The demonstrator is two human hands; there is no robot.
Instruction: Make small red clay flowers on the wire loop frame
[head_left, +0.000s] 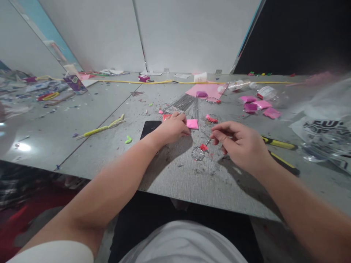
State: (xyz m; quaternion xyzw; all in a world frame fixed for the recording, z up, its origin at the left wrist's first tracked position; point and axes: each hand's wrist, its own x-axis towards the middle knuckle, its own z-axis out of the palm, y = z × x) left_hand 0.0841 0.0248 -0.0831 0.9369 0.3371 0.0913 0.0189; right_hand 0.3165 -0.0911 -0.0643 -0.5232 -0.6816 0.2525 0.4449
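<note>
My left hand (175,128) rests palm down over a red packet (166,117) and the near end of a pink packet (192,124). Its thumb and fingers are bent and apart; what lies beneath them is hidden. My right hand (240,144) is closed, thumb against fingertips, on the end of a twisted wire stem (208,141). That stem leads to a red clay piece (203,147) and a round wire loop (197,153) just above the table. Beyond the right fingertips lies another wire loop with pinkish-red clay (212,118).
A black phone (150,128) is beside my left wrist. Yellow-black pliers handles (281,143) lie right of my right hand, near a clear plastic bag (326,124). Thin wires (182,105) spread before a pink sheet (210,90). Pink packets (261,105) and bottles (265,92) lie behind.
</note>
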